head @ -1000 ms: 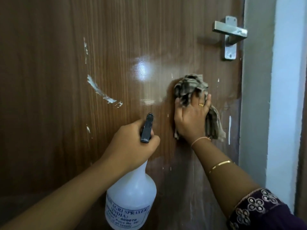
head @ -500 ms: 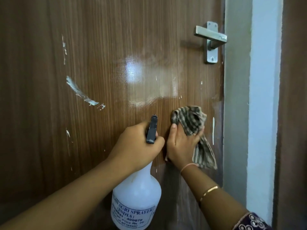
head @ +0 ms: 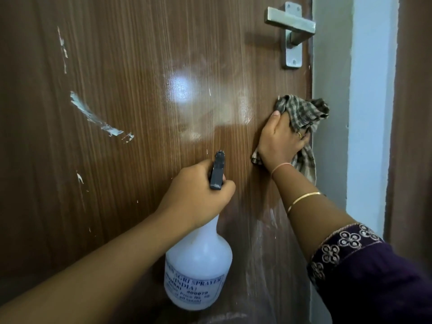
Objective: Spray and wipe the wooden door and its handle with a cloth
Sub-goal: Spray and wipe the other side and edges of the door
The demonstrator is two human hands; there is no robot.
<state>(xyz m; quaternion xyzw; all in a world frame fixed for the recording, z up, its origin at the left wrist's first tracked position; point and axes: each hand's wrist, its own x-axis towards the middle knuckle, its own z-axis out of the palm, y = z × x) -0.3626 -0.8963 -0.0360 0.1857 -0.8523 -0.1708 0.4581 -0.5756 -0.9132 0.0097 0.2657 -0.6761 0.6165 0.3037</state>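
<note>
Right hand [head: 284,139] with checked cloth [head: 304,111] has shifted rightward, now gripping it against the door [head: 128,66] edge below the handle [head: 289,19]; left hand [head: 198,195], apart, clasps the spray bottle [head: 198,265] neck.

Probably a home interior: paint-flecked wooden door [head: 140,66] with metal lever handle [head: 289,22], plain painted wall [head: 371,113] beside.

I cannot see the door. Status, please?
Left hand grips spray bottle. Right hand holds cloth on door edge, below handle. White smears at door's left.
</note>
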